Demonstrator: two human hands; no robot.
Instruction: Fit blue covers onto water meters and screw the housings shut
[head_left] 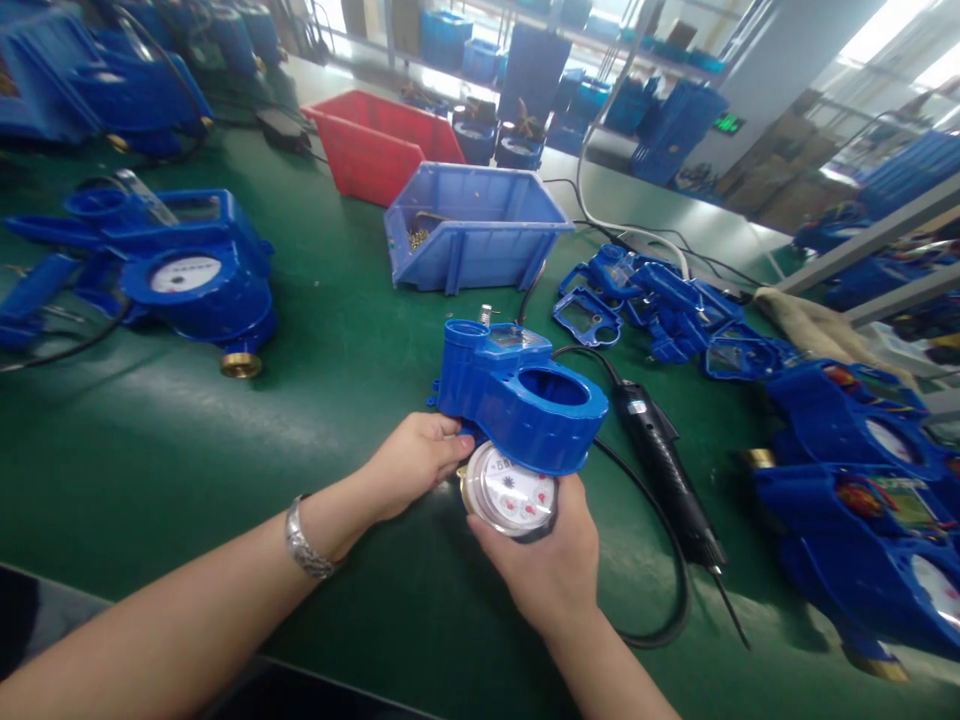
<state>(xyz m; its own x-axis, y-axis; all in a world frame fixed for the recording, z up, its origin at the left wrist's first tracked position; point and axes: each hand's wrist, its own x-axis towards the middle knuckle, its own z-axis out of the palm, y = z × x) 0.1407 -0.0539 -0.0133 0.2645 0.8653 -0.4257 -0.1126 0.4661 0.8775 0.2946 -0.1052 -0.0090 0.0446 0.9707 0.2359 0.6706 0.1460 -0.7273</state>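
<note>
Gripping blue housing (521, 395) over meter dial (511, 492), hands (555, 565) mid-table, screwdriver (664, 470) beside.

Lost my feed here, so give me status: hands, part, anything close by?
Left hand grips blue housing. Right hand cups meter dial under it. Electric screwdriver lies just right, cord looped beside right wrist.

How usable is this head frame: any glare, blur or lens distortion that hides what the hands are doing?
Head view: the left hand, right hand, blue housing and meter dial are sharp and evenly lit. The wide lens bends the green table and smears the corners. The windows at top right are blown out. There is a soft sheen on the mat and weak shadows. The electric screwdriver is clear.
</note>
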